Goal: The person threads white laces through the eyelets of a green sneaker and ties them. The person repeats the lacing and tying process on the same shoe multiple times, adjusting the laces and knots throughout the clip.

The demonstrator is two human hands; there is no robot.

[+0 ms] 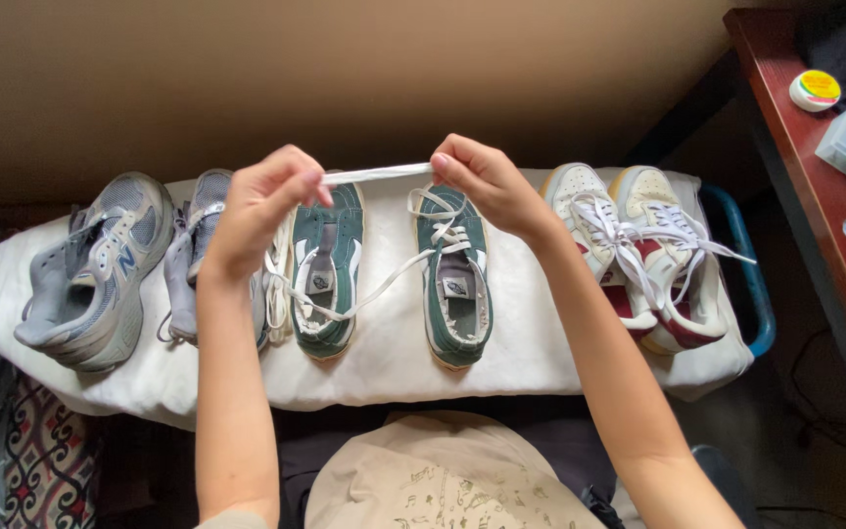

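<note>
My left hand (261,204) and my right hand (487,181) each pinch one end of a flat white shoelace (376,174), held taut between them above a pair of green sneakers. The lace hangs down and trails across the left green sneaker (330,279), which shows no lacing. The right green sneaker (454,279) is partly laced with white lace. Both shoes stand toes away from me on a white cloth (384,362).
A grey pair of running shoes (100,269) lies left on the cloth. A white and red laced pair (638,255) stands right, by a blue rim (751,284). A wooden table (815,196) at far right holds a small round tin (815,90) and a clear box.
</note>
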